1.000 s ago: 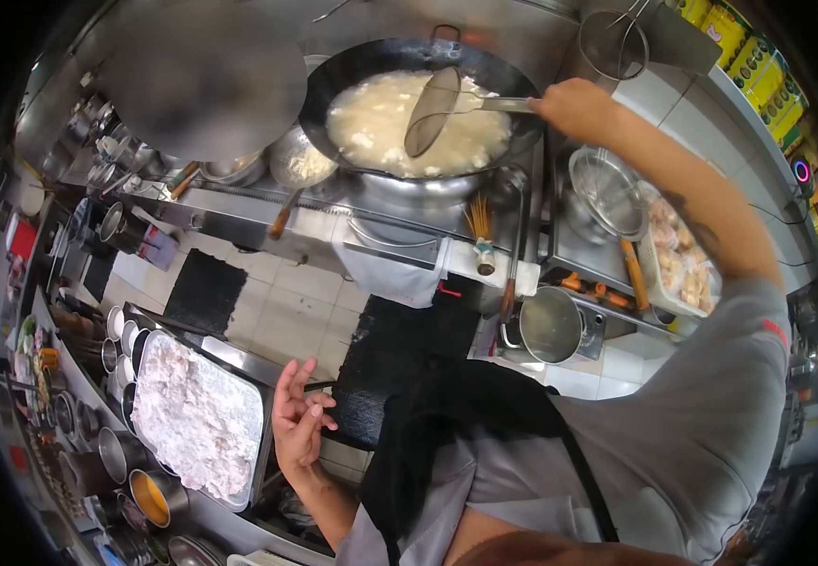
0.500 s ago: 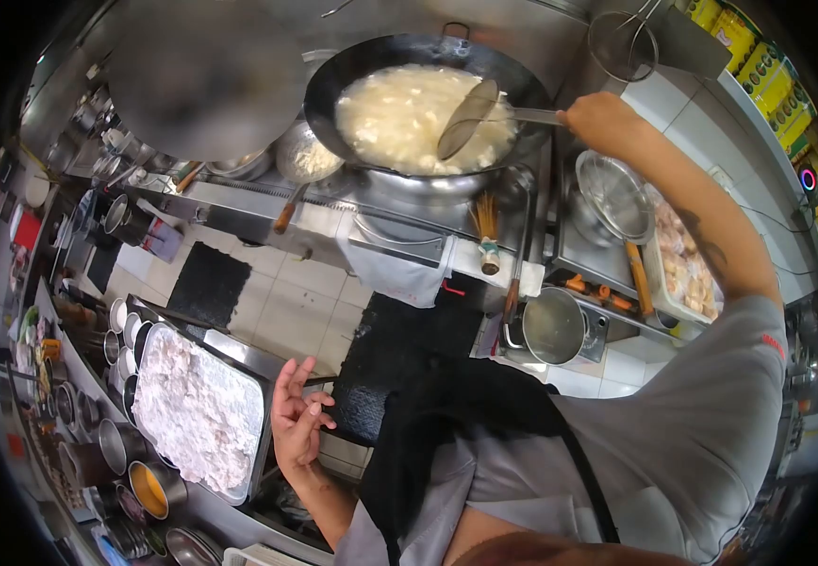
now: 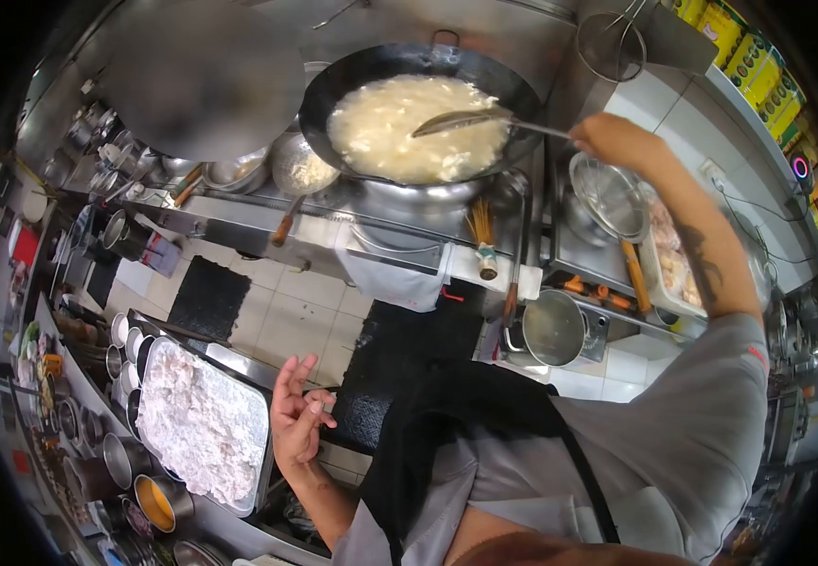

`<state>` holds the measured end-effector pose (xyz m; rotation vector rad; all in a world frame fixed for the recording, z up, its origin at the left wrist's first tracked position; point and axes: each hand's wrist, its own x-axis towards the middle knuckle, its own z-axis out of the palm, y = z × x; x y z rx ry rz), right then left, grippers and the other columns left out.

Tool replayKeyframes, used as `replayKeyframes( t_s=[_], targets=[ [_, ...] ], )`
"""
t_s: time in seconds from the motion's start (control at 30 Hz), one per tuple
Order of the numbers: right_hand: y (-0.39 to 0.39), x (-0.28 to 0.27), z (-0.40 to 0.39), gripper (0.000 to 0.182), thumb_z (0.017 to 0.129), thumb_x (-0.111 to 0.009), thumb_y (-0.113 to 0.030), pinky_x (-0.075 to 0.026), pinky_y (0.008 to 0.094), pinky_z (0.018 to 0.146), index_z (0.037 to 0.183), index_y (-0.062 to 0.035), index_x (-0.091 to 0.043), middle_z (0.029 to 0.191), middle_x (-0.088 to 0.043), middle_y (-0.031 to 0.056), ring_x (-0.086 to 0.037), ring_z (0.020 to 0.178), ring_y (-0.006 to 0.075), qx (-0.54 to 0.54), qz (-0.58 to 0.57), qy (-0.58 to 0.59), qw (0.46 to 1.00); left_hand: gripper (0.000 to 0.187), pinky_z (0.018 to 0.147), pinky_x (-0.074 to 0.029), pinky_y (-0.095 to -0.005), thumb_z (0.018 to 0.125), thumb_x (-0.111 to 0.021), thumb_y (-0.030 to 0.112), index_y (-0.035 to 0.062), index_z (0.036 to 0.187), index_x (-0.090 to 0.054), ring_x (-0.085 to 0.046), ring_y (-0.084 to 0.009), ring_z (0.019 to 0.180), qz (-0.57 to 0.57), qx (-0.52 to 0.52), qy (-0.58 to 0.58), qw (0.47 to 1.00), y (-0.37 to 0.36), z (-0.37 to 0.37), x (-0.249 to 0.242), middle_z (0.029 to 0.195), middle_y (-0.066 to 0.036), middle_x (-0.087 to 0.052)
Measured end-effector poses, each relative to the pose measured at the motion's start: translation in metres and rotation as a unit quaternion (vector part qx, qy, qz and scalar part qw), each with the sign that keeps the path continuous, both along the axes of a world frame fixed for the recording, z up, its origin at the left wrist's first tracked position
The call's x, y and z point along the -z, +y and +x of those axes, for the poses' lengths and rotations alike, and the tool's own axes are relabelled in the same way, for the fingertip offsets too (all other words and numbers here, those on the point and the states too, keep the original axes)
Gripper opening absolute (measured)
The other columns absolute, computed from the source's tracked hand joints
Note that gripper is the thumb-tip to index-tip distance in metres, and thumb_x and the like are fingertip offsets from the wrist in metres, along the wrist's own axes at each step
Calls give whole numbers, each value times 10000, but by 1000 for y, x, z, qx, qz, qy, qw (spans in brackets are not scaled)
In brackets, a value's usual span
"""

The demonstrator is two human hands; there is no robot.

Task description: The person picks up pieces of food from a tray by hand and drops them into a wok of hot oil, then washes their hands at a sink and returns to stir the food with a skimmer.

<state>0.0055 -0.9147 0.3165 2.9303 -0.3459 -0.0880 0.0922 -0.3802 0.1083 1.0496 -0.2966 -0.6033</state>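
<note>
My right hand (image 3: 619,143) is closed around the handle of a skimmer (image 3: 465,120). Its mesh head is tilted nearly edge-on over a large black wok (image 3: 514,87). Inside the wok, many pale pieces (image 3: 380,132) sit in bubbling, foamy liquid. My left hand (image 3: 297,420) is raised with its fingers apart, two of them stretched and the others bent, and I see nothing held in it. Close by on its left lies a metal tray (image 3: 263,434) heaped with white, flour-coated pieces (image 3: 192,415).
A strainer over a bowl (image 3: 611,200) stands right of the wok, beside a bin of raw-looking pieces (image 3: 670,255). A pot (image 3: 554,327) sits lower down. A ladle (image 3: 307,172) and a bamboo brush (image 3: 485,241) lie along the stove's front. A blurred round shape (image 3: 201,80) covers the upper left.
The skimmer head has turned from broadside to nearly edge-on and shifted a little left. My right hand has moved slightly right and down. My left hand has stayed about where it was.
</note>
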Motion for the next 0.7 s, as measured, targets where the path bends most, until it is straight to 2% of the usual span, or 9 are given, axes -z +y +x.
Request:
replayKeyframes(
  t_s=[0.13, 0.23, 0.33, 0.43, 0.53, 0.63, 0.7],
  targets=[
    [-26, 54, 36, 204, 838, -562, -159, -479, 444, 781, 985, -51, -655, 891, -642, 189, -600, 894, 364, 36, 31, 24, 999, 728, 514, -516, -195, 784, -652, 36, 32, 1396, -257, -597, -158, 820, -1, -12, -2, 1000, 8, -5, 2, 1380, -221, -350],
    [-33, 91, 59, 213, 844, -552, -175, -479, 441, 781, 976, -39, -648, 889, -639, 201, -602, 878, 365, 64, -12, -5, 998, 697, 541, -557, -231, 767, -581, -77, 12, 1383, -266, -601, -183, 831, -22, -21, 15, 999, 13, -10, 4, 1373, -225, -350],
    [-44, 107, 78, 211, 848, -537, -181, -470, 457, 794, 956, -39, -648, 904, -637, 201, -590, 895, 383, 64, 19, -25, 997, 693, 540, -556, -231, 767, -579, -79, 16, 1380, -271, -600, -182, 832, -13, -31, 17, 999, 15, -16, 2, 1374, -223, -346],
    [-43, 106, 83, 201, 864, -527, -175, -505, 441, 656, 952, -32, -636, 815, -639, 195, -630, 726, 347, -29, 37, -92, 995, 690, 545, -558, -234, 768, -571, -85, 20, 1380, -270, -600, -185, 832, -18, -38, 24, 999, 17, -21, 0, 1374, -221, -341],
    [5, 66, 74, 203, 892, -486, -169, -487, 387, 447, 935, -20, -617, 669, -611, 151, -591, 483, 260, 70, 204, -74, 974, 692, 551, -560, -237, 769, -566, -90, 22, 1382, -265, -599, -188, 832, -14, -46, 30, 998, 18, -23, 0, 1376, -220, -336],
    [6, 69, 85, 217, 911, -445, -178, -415, 314, 317, 925, -19, -593, 566, -548, 100, -488, 343, 170, 129, 289, -17, 949, 692, 556, -562, -238, 770, -562, -95, 18, 1383, -262, -602, -193, 836, -20, -50, 29, 998, 17, -26, -2, 1378, -222, -334],
    [-2, 88, 103, 223, 913, -429, -184, -422, 311, 313, 914, -25, -585, 558, -539, 86, -489, 350, 164, 149, 303, 15, 941, 689, 558, -563, -240, 770, -561, -98, 15, 1382, -263, -604, -194, 840, -18, -51, 26, 998, 16, -28, -2, 1379, -223, -333]
  ],
)
